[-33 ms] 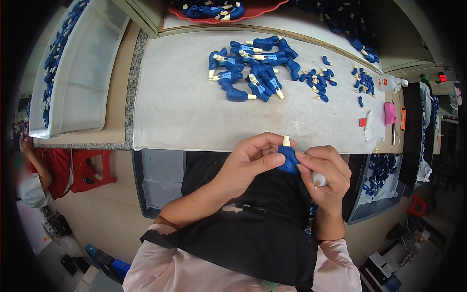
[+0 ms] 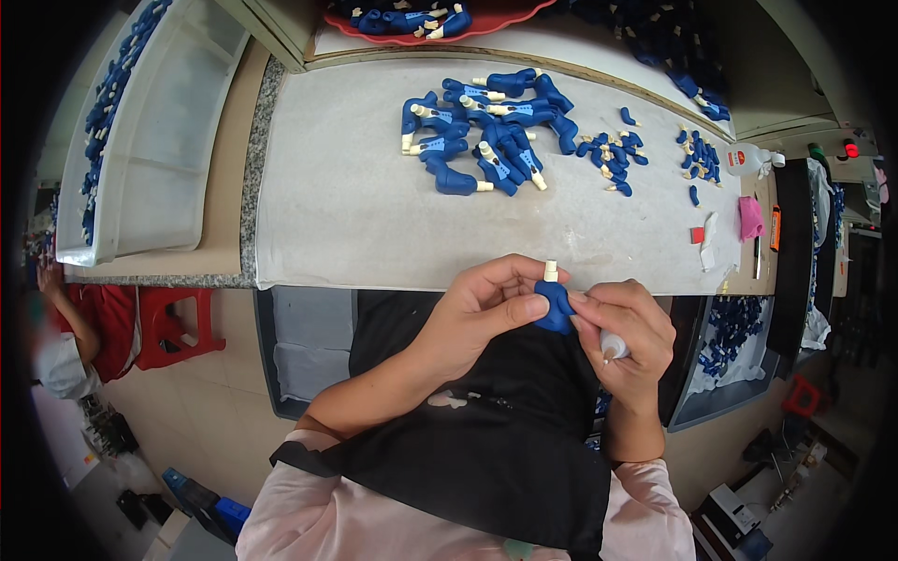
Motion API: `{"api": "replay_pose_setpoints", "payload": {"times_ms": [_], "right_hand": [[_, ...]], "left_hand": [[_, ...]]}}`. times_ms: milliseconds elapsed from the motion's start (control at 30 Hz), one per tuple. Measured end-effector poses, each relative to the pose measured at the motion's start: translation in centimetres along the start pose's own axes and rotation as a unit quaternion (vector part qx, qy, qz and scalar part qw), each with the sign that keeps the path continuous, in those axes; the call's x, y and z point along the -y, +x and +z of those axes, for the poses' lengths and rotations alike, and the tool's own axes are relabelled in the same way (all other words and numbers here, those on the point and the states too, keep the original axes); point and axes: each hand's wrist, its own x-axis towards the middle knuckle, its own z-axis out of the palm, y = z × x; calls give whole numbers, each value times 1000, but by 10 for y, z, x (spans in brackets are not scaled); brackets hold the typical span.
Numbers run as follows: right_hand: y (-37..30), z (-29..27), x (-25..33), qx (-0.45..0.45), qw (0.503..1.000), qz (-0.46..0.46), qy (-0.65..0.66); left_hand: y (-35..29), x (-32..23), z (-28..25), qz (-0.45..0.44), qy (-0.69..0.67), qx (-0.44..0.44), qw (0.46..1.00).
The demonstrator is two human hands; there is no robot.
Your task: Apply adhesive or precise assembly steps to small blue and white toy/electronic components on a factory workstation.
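Note:
Just off the table's front edge, my left hand [image 2: 491, 304] pinches a blue figure part [image 2: 553, 309] between thumb and fingers. The part is a rounded doll torso or limb piece, its cream peg pointing up. My right hand [image 2: 629, 338] is closed, with thumb and forefinger pressed to the part's right side. Anything small between those fingertips is hidden. Tucked in the same palm is a small whitish bottle [image 2: 615, 344] with a thin tip. Farther off, several larger blue pieces [image 2: 458, 178] with cream pegs lie in a heap, and smaller blue pieces [image 2: 613, 154] lie right of them.
A white table [image 2: 337, 206] spans the front. On its right are a clear bottle [image 2: 745, 159], a pink cloth [image 2: 751, 217] and an orange-handled tool [image 2: 775, 228]. A translucent bin [image 2: 154, 140] stands left, a red tray [image 2: 449, 37] behind. Another person [image 2: 70, 327] sits at far left.

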Motion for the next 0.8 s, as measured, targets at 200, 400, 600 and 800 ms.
{"api": "replay_pose_setpoints", "payload": {"times_ms": [200, 400, 600, 800], "right_hand": [[1, -2, -6, 20, 997, -70, -10], [0, -7, -6, 45, 993, -105, 12], [-1, -8, -7, 54, 993, -106, 18], [-2, -10, -8, 55, 994, -98, -8]], "left_hand": [[-2, -3, 3, 0, 6, -9, 1000], [-4, 0, 4, 0, 20, 4, 1000], [-5, 4, 7, -8, -11, -4, 1000], [-2, 4, 6, -40, -2, -3, 999]]}}
